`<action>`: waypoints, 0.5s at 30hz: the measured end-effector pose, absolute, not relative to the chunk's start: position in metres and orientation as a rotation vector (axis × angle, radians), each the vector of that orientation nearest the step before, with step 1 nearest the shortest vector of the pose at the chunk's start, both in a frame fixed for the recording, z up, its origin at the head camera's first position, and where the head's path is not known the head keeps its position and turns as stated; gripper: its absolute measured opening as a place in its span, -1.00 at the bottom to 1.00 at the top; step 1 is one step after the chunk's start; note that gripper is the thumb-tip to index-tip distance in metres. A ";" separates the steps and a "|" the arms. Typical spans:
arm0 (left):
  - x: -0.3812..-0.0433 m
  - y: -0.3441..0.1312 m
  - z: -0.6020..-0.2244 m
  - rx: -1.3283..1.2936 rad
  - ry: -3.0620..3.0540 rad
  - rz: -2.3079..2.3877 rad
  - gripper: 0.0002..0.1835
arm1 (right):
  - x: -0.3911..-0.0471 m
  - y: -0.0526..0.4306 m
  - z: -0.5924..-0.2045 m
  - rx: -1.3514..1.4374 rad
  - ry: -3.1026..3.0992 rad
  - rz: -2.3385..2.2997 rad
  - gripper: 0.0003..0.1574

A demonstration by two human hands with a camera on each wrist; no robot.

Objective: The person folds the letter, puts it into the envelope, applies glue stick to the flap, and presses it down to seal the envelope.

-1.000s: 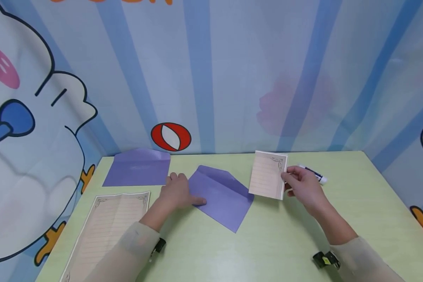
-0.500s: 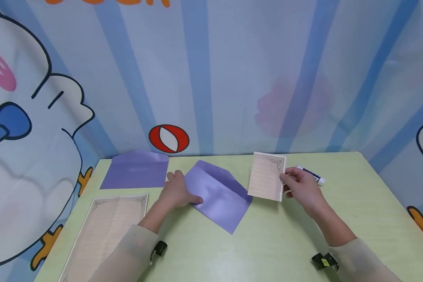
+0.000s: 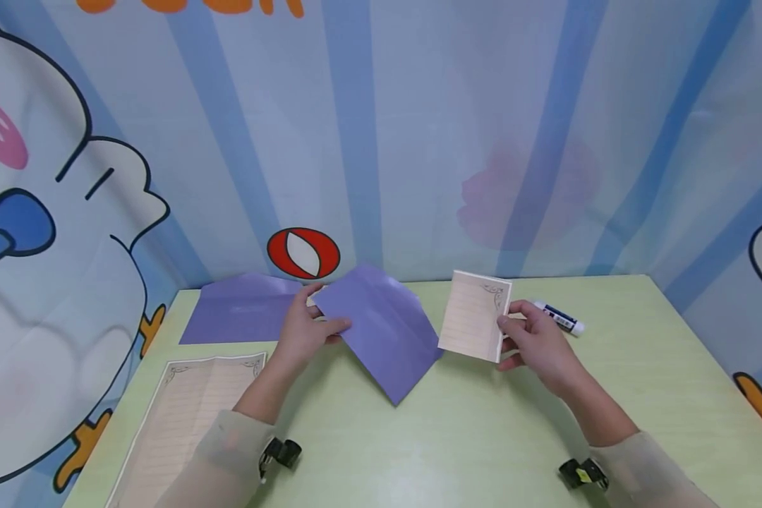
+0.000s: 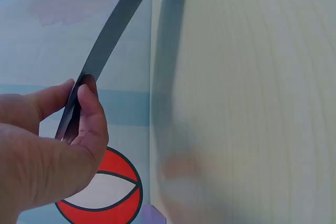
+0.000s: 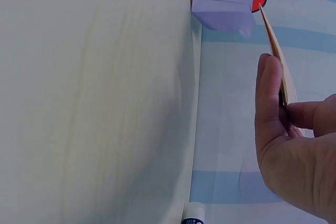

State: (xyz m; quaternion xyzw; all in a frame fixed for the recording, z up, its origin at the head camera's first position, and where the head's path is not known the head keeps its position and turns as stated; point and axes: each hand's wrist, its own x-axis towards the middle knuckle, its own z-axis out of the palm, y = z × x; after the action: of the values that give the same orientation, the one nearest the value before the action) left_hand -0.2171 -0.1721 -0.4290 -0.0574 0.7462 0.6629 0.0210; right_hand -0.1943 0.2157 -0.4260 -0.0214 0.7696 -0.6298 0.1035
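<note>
In the head view my left hand (image 3: pixel 305 330) pinches the left edge of a purple envelope (image 3: pixel 384 339), thumb on its near face. The envelope is tilted up off the table, and its flap stands at the top. The left wrist view shows the envelope edge-on as a dark curved strip (image 4: pixel 113 30) between thumb and fingers. My right hand (image 3: pixel 540 346) holds a folded sheet of lined letter paper (image 3: pixel 474 317) by its right edge, thumb in front and fingers behind. In the right wrist view the folded paper (image 5: pixel 278 59) appears edge-on. Its lower left corner is close to the envelope.
A second purple envelope (image 3: pixel 241 314) lies at the back left of the table. In front of it an unfolded lined sheet (image 3: pixel 197 416) with ornate corners lies flat. A white glue stick or marker (image 3: pixel 560 319) lies behind my right hand. A printed backdrop (image 3: pixel 413 141) rises at the table's back edge.
My left hand has gripped the middle envelope's left edge and lifted it, turning it upright toward the back. The folded paper in my right hand has shifted slightly left.
</note>
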 end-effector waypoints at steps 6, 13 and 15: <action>-0.215 -0.165 -0.429 -0.178 2.107 2.207 -0.53 | -0.197 0.208 -0.425 -0.151 2.410 -1.797 -0.58; -0.211 -0.154 -0.423 -0.040 2.083 2.203 -0.63 | -0.204 0.192 -0.417 -0.276 2.713 -1.630 -0.69; -0.210 -0.151 -0.422 -0.002 2.086 2.189 -0.62 | -0.206 0.189 -0.413 -0.303 2.786 -1.598 -0.71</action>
State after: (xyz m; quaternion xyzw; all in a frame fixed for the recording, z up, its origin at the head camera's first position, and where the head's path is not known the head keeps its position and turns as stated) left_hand -0.2101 -0.1508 -0.4215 -0.0007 0.6886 0.7227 0.0590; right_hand -0.2063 0.1887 -0.4134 -0.0940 0.8628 -0.4950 -0.0420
